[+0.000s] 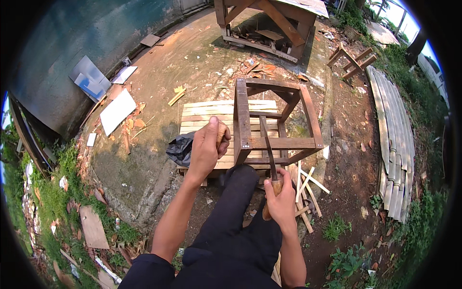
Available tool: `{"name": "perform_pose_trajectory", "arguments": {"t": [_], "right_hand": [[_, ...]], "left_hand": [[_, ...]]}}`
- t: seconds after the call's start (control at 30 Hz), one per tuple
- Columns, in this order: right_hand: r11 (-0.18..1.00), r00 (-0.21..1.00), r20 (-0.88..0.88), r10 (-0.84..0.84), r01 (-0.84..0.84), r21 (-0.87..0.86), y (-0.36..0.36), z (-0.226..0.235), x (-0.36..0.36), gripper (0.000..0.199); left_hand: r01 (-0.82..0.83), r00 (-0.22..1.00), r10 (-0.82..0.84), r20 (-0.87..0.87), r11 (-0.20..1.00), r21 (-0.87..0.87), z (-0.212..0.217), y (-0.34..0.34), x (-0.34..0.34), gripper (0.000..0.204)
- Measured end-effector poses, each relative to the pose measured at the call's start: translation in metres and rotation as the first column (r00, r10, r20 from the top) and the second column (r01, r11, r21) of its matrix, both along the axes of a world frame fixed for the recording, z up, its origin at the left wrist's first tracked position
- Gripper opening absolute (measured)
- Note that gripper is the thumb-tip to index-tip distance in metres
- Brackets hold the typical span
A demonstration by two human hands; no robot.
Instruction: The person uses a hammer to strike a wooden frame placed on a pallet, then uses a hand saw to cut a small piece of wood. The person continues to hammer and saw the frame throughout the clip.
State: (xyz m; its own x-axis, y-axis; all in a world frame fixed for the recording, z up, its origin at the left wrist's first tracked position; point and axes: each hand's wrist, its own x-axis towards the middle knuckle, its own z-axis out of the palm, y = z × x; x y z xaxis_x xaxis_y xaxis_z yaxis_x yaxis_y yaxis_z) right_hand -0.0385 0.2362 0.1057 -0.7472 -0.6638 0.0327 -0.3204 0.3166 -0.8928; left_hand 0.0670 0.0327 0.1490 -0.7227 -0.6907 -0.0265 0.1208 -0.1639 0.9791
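My right hand [283, 200] grips the wooden handle of a long knife [267, 139], its dark narrow blade pointing away from me. The blade passes over the front rail of a wooden stool frame [306, 143], with open sides and dark weathered bars. To the left, my left hand [206, 148] is raised, its fingers closed around a small tan-brown piece [221, 133]; the fingers hide most of it, and its kind does not show. The stool frame is over a low slatted platform [192, 126] in front of my knees.
A black plastic bag [180, 150] lies at the platform's left edge. Loose wooden strips [313, 181] are strewn right of my knees. A wooden table [269, 21] stands at the back, corrugated sheets [395, 149] lie right, and a white board [118, 111] lies left.
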Motion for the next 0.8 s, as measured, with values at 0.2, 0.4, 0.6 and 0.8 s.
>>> {"name": "perform_pose_trajectory", "arguments": {"t": [0.2,0.4,0.6,0.8], "right_hand": [[0.974,0.994,0.095,-0.060,0.079,-0.211,-0.001,-0.015,0.007,0.037],[0.999,0.991,-0.132,-0.016,0.021,0.033,-0.009,-0.020,-0.006,0.038],[0.988,1.000,0.006,-0.010,0.009,0.153,-0.020,-0.006,-0.003,0.043],[0.971,0.944,0.262,0.199,-0.153,-0.185,-0.017,-0.001,0.027,0.027]], "left_hand": [[-0.051,0.962,-0.001,-0.272,0.981,-0.185,-0.015,0.001,0.008,0.046],[0.305,0.936,-0.301,-0.184,0.952,-0.004,-0.022,-0.004,0.020,0.073],[0.235,0.972,-0.234,0.027,0.971,-0.031,-0.041,0.005,0.030,0.074],[0.360,0.922,-0.365,0.128,0.931,0.061,-0.064,0.026,0.045,0.076]]}}
